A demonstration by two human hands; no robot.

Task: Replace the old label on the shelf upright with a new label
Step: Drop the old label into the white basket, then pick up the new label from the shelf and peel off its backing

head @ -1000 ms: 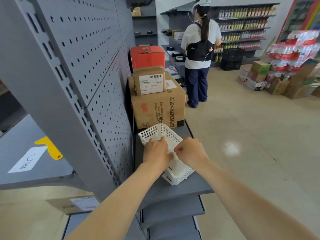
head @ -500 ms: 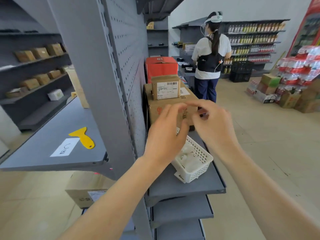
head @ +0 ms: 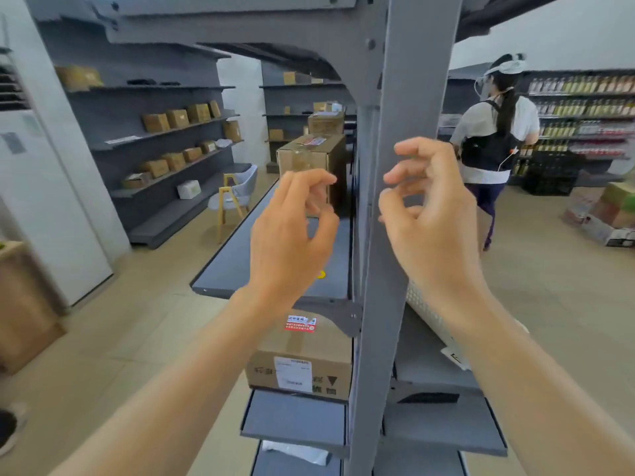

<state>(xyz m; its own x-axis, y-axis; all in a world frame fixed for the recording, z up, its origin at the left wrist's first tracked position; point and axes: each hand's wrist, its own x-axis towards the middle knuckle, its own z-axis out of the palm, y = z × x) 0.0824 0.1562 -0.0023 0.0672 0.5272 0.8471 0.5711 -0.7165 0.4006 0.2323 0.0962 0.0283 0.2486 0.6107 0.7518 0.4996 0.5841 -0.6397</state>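
The grey shelf upright (head: 386,235) runs top to bottom through the middle of the view, and I see no label on its face. My left hand (head: 295,231) is raised just left of it, thumb and fingertips pinched close together; whether they hold anything I cannot tell. My right hand (head: 429,214) is raised against the upright's right side, its fingers curled and apart with nothing visible in them. Behind my right wrist lies a white plastic basket (head: 424,312). A bit of a yellow scraper (head: 321,274) shows under my left palm.
A grey shelf board (head: 233,266) extends left of the upright with a cardboard box (head: 309,154) at its far end. Another box (head: 302,365) sits on the shelf below. A person (head: 494,132) stands at back right. A chair (head: 237,197) stands in the left aisle.
Both hands rose from the white basket to chest height. They moved apart to either side of the upright. The view swung left and up, facing the upright.
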